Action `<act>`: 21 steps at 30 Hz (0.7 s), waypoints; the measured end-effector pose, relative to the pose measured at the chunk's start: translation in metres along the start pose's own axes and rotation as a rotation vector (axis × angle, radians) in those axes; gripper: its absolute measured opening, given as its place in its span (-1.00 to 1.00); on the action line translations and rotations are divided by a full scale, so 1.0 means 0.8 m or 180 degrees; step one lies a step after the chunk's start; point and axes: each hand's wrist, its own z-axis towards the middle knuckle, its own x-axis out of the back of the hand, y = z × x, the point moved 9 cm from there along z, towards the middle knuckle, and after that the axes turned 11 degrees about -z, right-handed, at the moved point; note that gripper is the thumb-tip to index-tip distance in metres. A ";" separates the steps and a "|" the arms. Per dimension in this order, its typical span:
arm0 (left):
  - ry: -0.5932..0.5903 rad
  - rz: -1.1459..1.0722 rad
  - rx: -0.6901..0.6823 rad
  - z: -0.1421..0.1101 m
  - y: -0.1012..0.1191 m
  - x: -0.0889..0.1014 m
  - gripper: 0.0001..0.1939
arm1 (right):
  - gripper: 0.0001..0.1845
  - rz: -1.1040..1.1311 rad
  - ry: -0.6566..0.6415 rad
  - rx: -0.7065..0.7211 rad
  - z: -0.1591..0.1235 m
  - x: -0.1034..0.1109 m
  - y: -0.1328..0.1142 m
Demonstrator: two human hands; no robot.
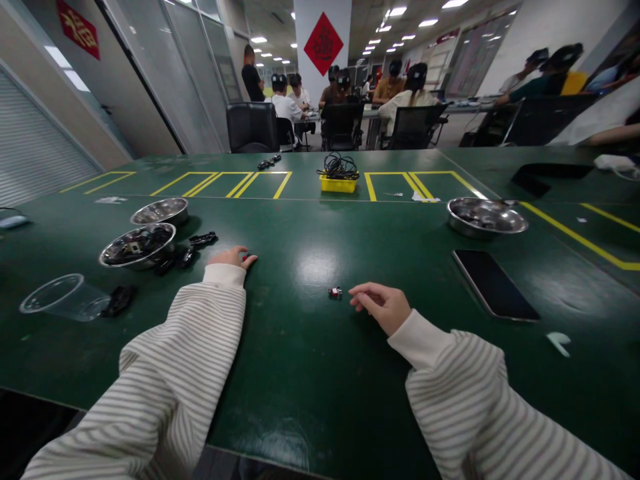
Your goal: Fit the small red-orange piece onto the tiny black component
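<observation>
My left hand (231,257) rests low over the green table (300,360), to the right of several black plastic parts (186,257). Its thumb and fingers are bent around a small red part, of which only a bit shows. My right hand (384,307) hovers with loosely bent fingers slightly apart and nothing visible in them. Just left of its fingertips, without touching them, lies a small red and silver part (335,293). Its exact kind is too small to make out.
Left are a metal bowl of dark parts (113,261), another metal bowl (160,212) and a tipped clear plastic cup (55,300). Right are a metal bowl (485,230), a phone (495,285) and a white earbud (559,343). A yellow box (338,185) of cables stands behind.
</observation>
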 end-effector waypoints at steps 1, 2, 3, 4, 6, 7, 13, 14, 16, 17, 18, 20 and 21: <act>0.0000 -0.0127 -0.0073 0.004 -0.008 -0.003 -0.46 | -0.81 -0.0009 -0.0006 0.0008 0.000 0.000 0.000; 0.0013 -0.0251 -0.0143 0.007 -0.014 -0.005 -0.48 | -0.80 -0.0014 -0.0007 0.0005 0.000 0.000 0.000; 0.0028 -0.0355 -0.0200 0.009 -0.018 -0.007 -0.49 | -0.80 -0.0018 -0.0010 -0.0011 0.000 0.000 0.000; 0.0054 -0.0425 -0.0227 0.010 -0.022 -0.008 -0.49 | -0.80 -0.0021 -0.0014 -0.0032 -0.001 0.000 0.000; 0.0105 -0.0521 -0.0239 0.010 -0.027 -0.006 -0.49 | -0.81 -0.0011 -0.0023 -0.0062 -0.001 0.000 -0.001; 0.0103 -0.0562 -0.0253 0.009 -0.027 -0.004 -0.50 | -0.81 -0.0002 -0.0029 -0.0072 -0.001 0.000 -0.001; -0.0015 -0.1049 -0.0303 -0.017 0.027 0.003 -0.62 | -0.81 0.0122 -0.0046 -0.0155 0.002 -0.005 0.004; -0.0036 -0.1179 -0.0363 -0.027 0.049 0.003 -0.64 | -0.80 0.0188 -0.0046 -0.0175 0.003 -0.007 0.006; -0.0116 -0.1561 -0.0688 -0.051 0.105 0.003 -0.65 | -0.76 0.0431 -0.0105 -0.0177 0.005 -0.012 0.006; -0.0187 -0.1832 -0.0974 -0.066 0.137 0.004 -0.65 | -0.74 0.0607 -0.0172 -0.0158 0.006 -0.016 0.004; -0.0286 -0.2056 -0.1279 -0.082 0.168 0.006 -0.66 | -0.71 0.0803 -0.0256 -0.0133 0.006 -0.020 0.001; -0.0510 -0.2313 -0.1725 -0.111 0.216 0.008 -0.68 | -0.69 0.1124 -0.0431 -0.0135 0.006 -0.028 -0.003; -0.0591 -0.2384 -0.1863 -0.122 0.232 0.010 -0.69 | -0.71 0.1222 -0.0506 -0.0162 0.006 -0.032 -0.004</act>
